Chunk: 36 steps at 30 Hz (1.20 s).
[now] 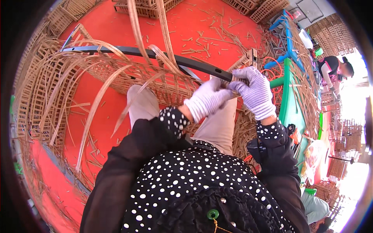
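Here I am, my two gloved hands meeting at the right end of the dark bar (pixel 198 65), which is stretching across in front of my knees. The woven panel (pixel 171 91) is hanging just under that bar, its open brown lattice running off to the left and passing just beyond my left knee.

My right hand (pixel 254 91) is sitting right at the bar's tip, fingers bent in over it, thumb tucked close. My left hand (pixel 206 100) is pressing in beside it, its fingers turned toward the right ones. Whether either set is really clenched on a strip I cannot tell, since the gloves are hiding the gap between them.

Two upright strips (pixel 134 23) are rising high from the middle of the bar, while loose strips (pixel 93 112) are arching down on the left, well apart from my hands. Below them the red floor (pixel 93 27) is showing, with short offcuts (pixel 194 50) lying scattered beyond the bar. Over at the left edge, woven baskets (pixel 29 93) are standing close together. On my right the green table (pixel 288 108) is carrying more strips, and farther off a co-worker (pixel 330 68) in a dark top is leaning forward.
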### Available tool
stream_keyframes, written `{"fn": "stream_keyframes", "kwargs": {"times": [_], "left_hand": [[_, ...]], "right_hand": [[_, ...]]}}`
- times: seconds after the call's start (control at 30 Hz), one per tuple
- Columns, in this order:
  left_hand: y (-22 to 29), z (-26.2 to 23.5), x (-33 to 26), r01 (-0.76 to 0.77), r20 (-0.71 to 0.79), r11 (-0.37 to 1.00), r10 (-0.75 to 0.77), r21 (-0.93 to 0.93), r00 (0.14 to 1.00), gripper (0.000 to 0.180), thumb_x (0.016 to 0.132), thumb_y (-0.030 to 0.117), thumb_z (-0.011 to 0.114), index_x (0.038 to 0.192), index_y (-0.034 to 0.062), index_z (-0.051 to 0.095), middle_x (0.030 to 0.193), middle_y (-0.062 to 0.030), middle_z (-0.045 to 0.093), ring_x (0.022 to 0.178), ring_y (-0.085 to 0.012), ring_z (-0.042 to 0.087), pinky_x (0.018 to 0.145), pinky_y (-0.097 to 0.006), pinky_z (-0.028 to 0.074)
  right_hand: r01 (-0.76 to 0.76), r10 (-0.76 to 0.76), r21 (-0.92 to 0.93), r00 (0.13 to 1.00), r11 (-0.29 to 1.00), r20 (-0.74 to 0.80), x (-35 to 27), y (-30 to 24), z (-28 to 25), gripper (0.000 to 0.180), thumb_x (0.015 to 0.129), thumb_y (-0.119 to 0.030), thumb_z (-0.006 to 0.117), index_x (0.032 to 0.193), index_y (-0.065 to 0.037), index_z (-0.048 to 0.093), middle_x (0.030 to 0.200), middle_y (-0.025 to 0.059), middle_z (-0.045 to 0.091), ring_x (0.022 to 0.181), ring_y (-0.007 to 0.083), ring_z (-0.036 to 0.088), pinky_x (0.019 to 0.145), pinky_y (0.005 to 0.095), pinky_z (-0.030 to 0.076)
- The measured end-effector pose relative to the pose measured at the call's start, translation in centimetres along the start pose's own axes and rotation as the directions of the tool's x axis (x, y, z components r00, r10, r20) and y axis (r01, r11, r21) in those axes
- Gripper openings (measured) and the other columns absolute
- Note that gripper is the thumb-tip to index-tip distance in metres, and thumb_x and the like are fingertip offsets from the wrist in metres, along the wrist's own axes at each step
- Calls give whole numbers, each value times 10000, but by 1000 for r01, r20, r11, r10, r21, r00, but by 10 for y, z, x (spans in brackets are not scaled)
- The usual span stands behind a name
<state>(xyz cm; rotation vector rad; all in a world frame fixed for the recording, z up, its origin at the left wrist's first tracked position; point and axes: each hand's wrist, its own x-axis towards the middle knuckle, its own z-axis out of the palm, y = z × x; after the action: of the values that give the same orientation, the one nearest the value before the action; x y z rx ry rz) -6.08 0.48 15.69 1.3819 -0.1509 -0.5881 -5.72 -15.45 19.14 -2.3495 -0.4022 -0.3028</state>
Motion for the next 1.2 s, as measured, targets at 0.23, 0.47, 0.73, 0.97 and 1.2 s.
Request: {"fn": "stream_keyframes", "kwargs": {"times": [0.23, 0.47, 0.73, 0.97, 1.2], "left_hand": [[42, 3, -41, -235, 0, 888, 256, 396, 967, 215, 832, 196, 590, 738, 3, 569, 610, -37, 515, 537, -101, 476, 501, -260, 389], [76, -37, 54, -379, 247, 327, 380, 866, 891, 307, 734, 327, 652, 687, 33, 576, 609, -110, 574, 590, -245, 569, 568, -347, 443], [66, -32, 72, -322, 181, 356, 376, 877, 909, 281, 727, 315, 674, 803, 59, 584, 676, -83, 592, 625, -213, 570, 593, -328, 452], [4, -28, -29, -198, -112, 855, 283, 480, 953, 262, 822, 124, 605, 1034, -19, 545, 711, -47, 600, 587, -70, 542, 531, -230, 455], [14, -7, -27, -347, -156, 927, 325, -146, 933, 363, 825, 37, 554, 1168, -28, 453, 767, -61, 602, 635, -75, 550, 559, -211, 450]], "right_hand": [[79, -78, -40, 997, 996, 19, -4, 3, -8, 268, 647, -94, 719, 891, -67, 610, 797, 110, 604, 741, 261, 603, 664, 338, 485], [124, -131, -64, 984, 990, -117, -14, -4, 7, 348, 625, -130, 741, 927, -72, 575, 786, 93, 592, 763, 272, 582, 693, 361, 465], [234, -265, -276, 961, 932, -79, -5, -17, 6, 259, 631, -168, 711, 866, -103, 622, 709, 59, 561, 689, 261, 547, 655, 379, 421], [98, -110, -152, 991, 984, -76, -1, -10, 9, 251, 637, -176, 725, 847, -82, 625, 754, 92, 576, 741, 290, 566, 661, 387, 452], [98, -107, -143, 992, 985, -61, -3, -15, 7, 264, 636, -166, 728, 862, -83, 622, 765, 97, 575, 732, 297, 571, 652, 380, 459]]}}
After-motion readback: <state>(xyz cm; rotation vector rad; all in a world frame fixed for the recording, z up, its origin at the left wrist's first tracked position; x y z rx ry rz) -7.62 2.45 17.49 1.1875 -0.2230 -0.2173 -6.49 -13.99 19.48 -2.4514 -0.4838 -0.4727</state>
